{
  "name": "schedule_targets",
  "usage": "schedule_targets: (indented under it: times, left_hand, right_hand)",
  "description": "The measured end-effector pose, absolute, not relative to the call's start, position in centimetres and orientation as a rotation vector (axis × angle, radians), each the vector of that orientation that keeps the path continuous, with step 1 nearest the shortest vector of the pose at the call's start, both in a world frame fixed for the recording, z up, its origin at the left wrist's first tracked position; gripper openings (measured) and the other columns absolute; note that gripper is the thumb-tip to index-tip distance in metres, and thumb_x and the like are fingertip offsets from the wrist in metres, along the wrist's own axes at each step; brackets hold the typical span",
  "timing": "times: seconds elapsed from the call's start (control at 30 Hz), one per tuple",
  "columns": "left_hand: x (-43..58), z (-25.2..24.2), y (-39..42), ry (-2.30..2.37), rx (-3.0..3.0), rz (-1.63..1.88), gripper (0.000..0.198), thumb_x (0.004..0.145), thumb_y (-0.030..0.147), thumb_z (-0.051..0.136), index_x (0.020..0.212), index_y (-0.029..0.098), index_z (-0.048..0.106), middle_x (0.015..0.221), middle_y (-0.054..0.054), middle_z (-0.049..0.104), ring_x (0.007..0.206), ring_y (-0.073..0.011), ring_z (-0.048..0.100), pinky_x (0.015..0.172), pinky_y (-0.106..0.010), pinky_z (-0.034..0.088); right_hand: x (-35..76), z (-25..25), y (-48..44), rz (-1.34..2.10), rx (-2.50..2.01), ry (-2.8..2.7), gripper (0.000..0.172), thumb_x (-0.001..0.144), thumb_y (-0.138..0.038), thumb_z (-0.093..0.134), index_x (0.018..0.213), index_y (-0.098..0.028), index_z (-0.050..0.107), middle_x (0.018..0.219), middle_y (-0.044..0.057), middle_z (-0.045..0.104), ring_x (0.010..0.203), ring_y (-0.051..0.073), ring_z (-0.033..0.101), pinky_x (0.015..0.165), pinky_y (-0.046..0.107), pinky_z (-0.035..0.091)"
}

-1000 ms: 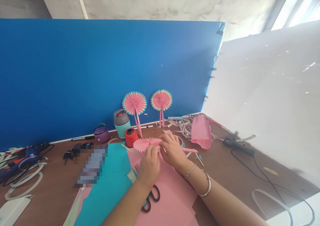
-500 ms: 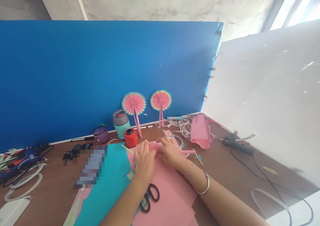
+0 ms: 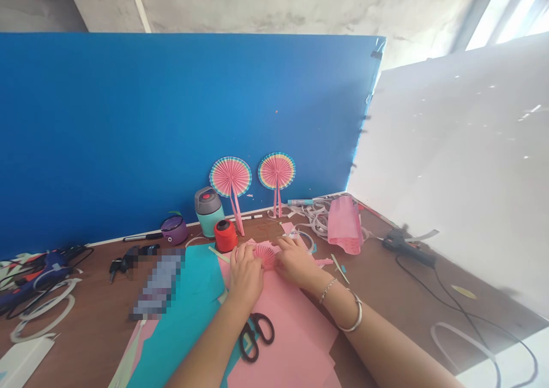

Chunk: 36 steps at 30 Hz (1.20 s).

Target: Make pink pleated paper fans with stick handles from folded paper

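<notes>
A pleated pink paper fan (image 3: 265,255) is partly spread between my two hands, its folds fanning out toward the back. My left hand (image 3: 246,271) is closed on its left side, fingers bent over the folds. On the right side my right hand (image 3: 295,262) grips it, the fingertips partly hidden. Beneath lie pink paper sheets (image 3: 283,331) and, to the left, a teal sheet (image 3: 184,308). Black-handled scissors (image 3: 257,336) rest on the paper near my left forearm, their blades out of sight.
Two finished round fans (image 3: 230,176) lean on the blue partition (image 3: 128,136). A red thread spool (image 3: 225,235), a teal flask (image 3: 209,214) and a purple cup (image 3: 174,230) stand behind. Right are curled white strips (image 3: 315,219), pink pleated paper (image 3: 344,225) and a corded glue gun (image 3: 407,248).
My hands have moved slightly apart, and more of the pink folds now shows spread between them. The scissors and sheets lie as before.
</notes>
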<state>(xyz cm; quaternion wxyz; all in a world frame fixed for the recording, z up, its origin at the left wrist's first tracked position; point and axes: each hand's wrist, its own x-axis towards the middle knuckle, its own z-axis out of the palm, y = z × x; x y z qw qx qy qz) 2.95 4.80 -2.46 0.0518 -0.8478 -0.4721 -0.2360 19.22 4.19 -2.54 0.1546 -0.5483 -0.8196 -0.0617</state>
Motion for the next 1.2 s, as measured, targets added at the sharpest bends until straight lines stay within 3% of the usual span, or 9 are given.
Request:
schedule_targets:
  times: [0.83, 1.07, 1.2]
  left_hand:
    - [3.0, -2.7, 5.2, -1.417, -2.647, -0.681, 0.022, 0.074, 0.004, 0.049, 0.07, 0.019, 0.065, 0.105, -0.011, 0.06, 0.112, -0.0283, 0.045, 0.097, -0.045, 0.036]
    - [2.7, -3.2, 5.4, -1.431, -2.664, -0.841, 0.016, 0.073, 0.008, 0.052, 0.068, 0.019, 0.062, 0.103, -0.011, 0.06, 0.113, -0.0288, 0.045, 0.095, -0.045, 0.038]
    - [2.5, -3.7, 6.3, -1.552, -2.629, -1.14, 0.02, 0.076, 0.015, 0.052, 0.093, 0.019, 0.062, 0.106, -0.01, 0.06, 0.108, -0.0275, 0.05, 0.092, -0.045, 0.041]
  right_hand:
    - [20.1, -2.4, 4.2, -0.242, -1.592, -2.42, 0.013, 0.073, -0.014, 0.055, 0.073, -0.015, 0.068, 0.1, 0.01, 0.065, 0.096, 0.024, 0.05, 0.083, 0.039, 0.032]
    - [20.2, -2.5, 4.3, -0.299, -1.614, -2.411, 0.013, 0.073, -0.01, 0.052, 0.074, -0.015, 0.065, 0.097, 0.011, 0.063, 0.091, 0.024, 0.05, 0.08, 0.038, 0.032]
    - [20.2, -2.0, 4.4, -0.363, -1.655, -2.256, 0.012, 0.076, -0.011, 0.052, 0.079, -0.016, 0.063, 0.094, 0.009, 0.062, 0.09, 0.023, 0.05, 0.077, 0.036, 0.032]
